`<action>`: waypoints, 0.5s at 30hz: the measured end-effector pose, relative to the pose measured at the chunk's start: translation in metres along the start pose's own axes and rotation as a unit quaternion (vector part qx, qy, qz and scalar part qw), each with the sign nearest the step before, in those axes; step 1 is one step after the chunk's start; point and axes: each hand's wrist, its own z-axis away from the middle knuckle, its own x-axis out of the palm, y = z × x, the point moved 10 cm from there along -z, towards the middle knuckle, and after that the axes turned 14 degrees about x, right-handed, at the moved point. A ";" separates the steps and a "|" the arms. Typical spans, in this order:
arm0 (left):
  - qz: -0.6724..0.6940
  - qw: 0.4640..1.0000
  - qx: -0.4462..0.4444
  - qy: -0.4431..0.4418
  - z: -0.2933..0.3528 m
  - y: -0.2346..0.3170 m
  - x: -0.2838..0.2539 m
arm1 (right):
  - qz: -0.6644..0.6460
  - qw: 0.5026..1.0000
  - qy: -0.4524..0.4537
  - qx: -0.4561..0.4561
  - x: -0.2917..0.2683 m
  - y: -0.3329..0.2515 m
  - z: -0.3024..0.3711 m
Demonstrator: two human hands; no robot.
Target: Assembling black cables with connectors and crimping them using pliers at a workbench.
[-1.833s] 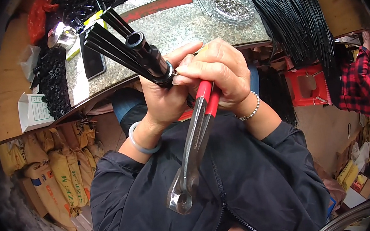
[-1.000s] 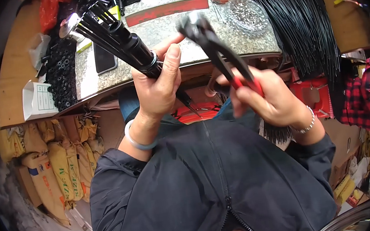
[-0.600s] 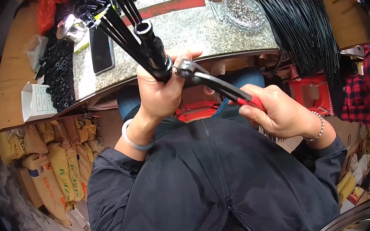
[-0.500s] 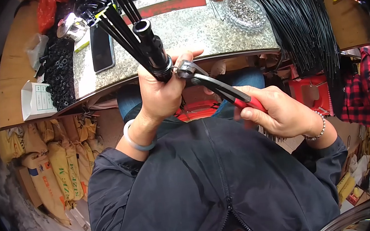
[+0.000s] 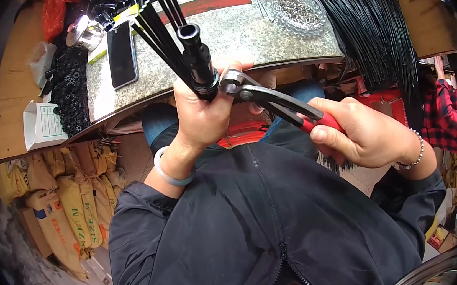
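My left hand (image 5: 204, 120) is closed around what looks like an umbrella frame: a hollow black runner (image 5: 197, 57) pointing up, with several thin black ribs (image 5: 159, 41) fanning up and to the left. My right hand (image 5: 369, 133) grips the red handles of a pair of pincers (image 5: 274, 97). Their metal head meets the right side of the runner's lower end, beside my left thumb and fingers. Whatever lies between the jaws is too small to make out.
On the stone-topped table (image 5: 239, 35) are a phone (image 5: 122, 56), a glass dish (image 5: 298, 12) of small metal pieces and a red strip. Long black ribs (image 5: 366, 22) hang over the right edge. Black plastic parts and a white box (image 5: 45, 125) are left. A person in a checked sleeve (image 5: 451, 116) is at right.
My right hand has shifted slightly right with the pincers, whose handles look a little wider apart. The frame in my left hand sits slightly further right. The other person's forearm now reaches up.
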 end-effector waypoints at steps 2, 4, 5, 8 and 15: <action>-0.041 0.999 -0.002 -0.035 -0.002 0.001 0.003 | -0.013 0.999 -0.024 0.015 0.003 0.004 -0.002; -0.077 0.995 0.045 -0.048 -0.005 0.001 -0.003 | -0.023 0.998 -0.046 0.032 0.009 0.006 -0.004; -0.114 0.987 0.092 -0.060 -0.007 0.007 -0.004 | -0.043 0.997 -0.052 0.036 0.011 0.007 -0.006; -0.068 0.997 0.035 -0.030 -0.008 0.006 -0.003 | -0.086 0.995 -0.036 -0.026 0.018 0.009 -0.018; -0.055 0.998 0.003 -0.025 -0.010 0.006 -0.004 | -0.045 0.994 0.021 -0.102 0.010 -0.002 -0.017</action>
